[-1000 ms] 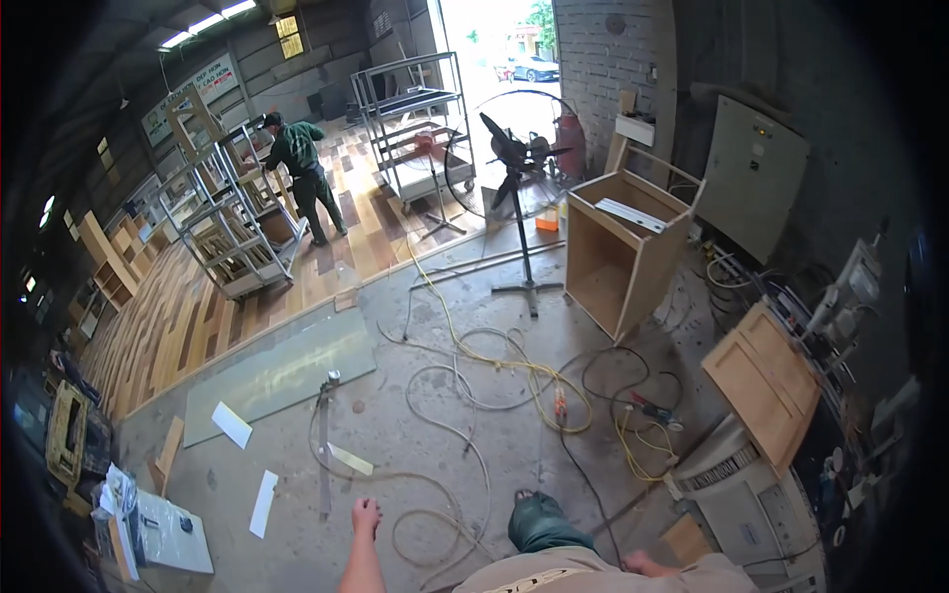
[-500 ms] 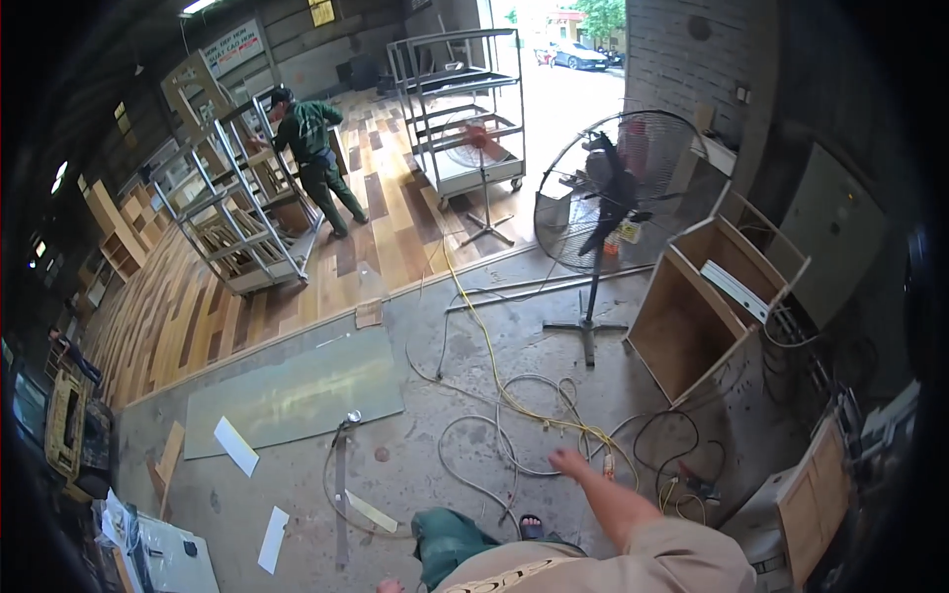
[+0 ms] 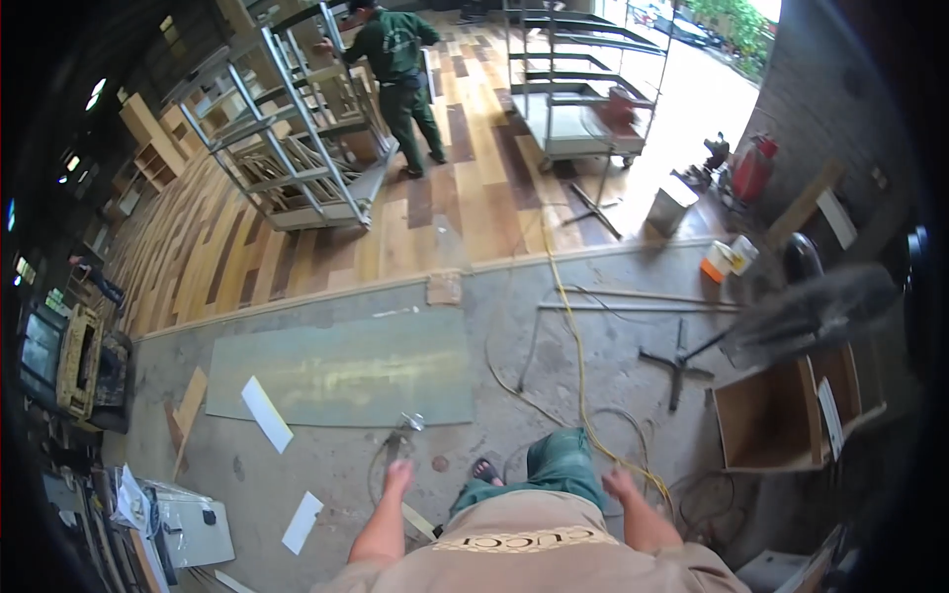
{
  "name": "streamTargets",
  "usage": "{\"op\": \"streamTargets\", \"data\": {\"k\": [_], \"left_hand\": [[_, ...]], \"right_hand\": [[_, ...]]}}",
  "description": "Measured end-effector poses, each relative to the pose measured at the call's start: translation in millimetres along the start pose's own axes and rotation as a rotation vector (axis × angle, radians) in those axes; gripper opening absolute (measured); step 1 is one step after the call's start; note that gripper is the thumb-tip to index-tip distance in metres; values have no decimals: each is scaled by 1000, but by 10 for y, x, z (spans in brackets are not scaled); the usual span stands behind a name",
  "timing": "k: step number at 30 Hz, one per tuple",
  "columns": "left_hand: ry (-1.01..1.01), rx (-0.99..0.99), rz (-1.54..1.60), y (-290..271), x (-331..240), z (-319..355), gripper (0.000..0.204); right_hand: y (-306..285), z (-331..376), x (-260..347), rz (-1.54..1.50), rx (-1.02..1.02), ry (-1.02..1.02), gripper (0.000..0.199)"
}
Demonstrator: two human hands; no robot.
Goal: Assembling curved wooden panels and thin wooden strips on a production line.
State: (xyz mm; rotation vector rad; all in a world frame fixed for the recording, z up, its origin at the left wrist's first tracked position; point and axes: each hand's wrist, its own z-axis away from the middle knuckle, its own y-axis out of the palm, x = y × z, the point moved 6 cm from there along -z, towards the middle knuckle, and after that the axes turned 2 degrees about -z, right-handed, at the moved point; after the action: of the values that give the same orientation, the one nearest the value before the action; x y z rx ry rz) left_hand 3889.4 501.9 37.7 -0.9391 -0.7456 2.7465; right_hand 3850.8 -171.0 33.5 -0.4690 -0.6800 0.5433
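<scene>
My left hand (image 3: 398,476) hangs in front of me, its fingers loosely curled and nothing seen in them. From above it overlaps a grey strip on the floor, close to a small shiny metal piece (image 3: 411,423) with a thin hose; I see no grip on either. At my right side, my right hand (image 3: 620,482) is curled with nothing visible in it. It shows beside my green trouser leg (image 3: 560,457), close to a yellow cable (image 3: 581,381) lying on the concrete. Both hands are small and a little blurred.
A flat greenish sheet (image 3: 341,371) and white strips (image 3: 267,413) lie ahead on the left. A tilted fan (image 3: 811,316) and an open wooden cabinet (image 3: 766,420) stand right. Beyond, a person (image 3: 395,84) stands at a rack trolley (image 3: 297,148); another trolley (image 3: 583,148) is farther right.
My view has swung to the right, and the sheet and trolleys appear shifted. My left arm has come into view; my right arm has lowered to my side. One sandalled foot is forward.
</scene>
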Motion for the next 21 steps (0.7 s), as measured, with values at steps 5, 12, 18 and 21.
{"op": "streamTargets", "data": {"k": [5,12,18,21], "left_hand": [[419,-53,-11,-363,-3107,-1504,28],[465,-189,-174,-504,-4852,-2843,38],[-196,95,-244,-314,-4546,-3423,40],[-258,75,69,-297,-4900,-3513,37]], "right_hand": [[83,-327,812,150,155,45,43],[-541,-2906,3021,181,195,-50,39],[-2048,-5759,6957,-150,-126,-516,34],[-3118,-6600,9059,-582,-91,-563,32]]}}
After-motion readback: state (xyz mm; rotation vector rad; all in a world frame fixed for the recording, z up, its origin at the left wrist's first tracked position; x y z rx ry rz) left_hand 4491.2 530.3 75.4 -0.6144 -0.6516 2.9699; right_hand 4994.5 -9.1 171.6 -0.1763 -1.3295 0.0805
